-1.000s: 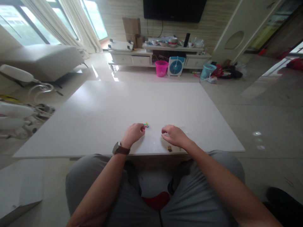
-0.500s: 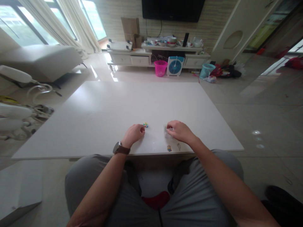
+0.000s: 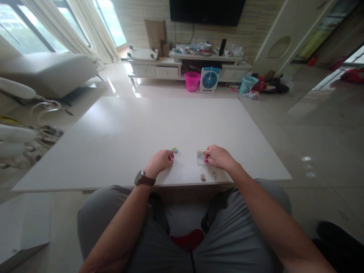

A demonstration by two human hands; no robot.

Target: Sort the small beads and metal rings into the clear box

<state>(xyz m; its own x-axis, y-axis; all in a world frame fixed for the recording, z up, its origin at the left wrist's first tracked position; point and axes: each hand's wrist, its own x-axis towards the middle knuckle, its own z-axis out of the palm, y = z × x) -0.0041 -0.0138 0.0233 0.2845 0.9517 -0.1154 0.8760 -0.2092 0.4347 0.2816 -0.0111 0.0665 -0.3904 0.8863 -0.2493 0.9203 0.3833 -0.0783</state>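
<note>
My right hand (image 3: 217, 157) is over the right side of a small clear plastic box (image 3: 200, 162), its fingers pinched together. A tiny pink-purple piece (image 3: 206, 161) shows right at the fingertips; whether it is gripped or lies in the box I cannot tell. Light-coloured small items (image 3: 199, 153) are in the box's upper left part. My left hand (image 3: 161, 162) rests on the white table, loosely curled, with a gap between thumb and forefinger. Just beyond its fingertips is a small cluster of multicoloured pieces (image 3: 174, 150).
Near the table's (image 3: 159, 125) front edge lie a little yellow-and-blue cartoon figure (image 3: 203, 178) and a small greyish item (image 3: 214, 175). Across the floor stand a pink basket (image 3: 192, 82), a blue box fan (image 3: 210, 79) and a light-blue basket (image 3: 248, 85) by a low cabinet.
My right hand has shifted slightly right, uncovering more of the clear box and the pink-purple piece. The left hand has stayed nearly still.
</note>
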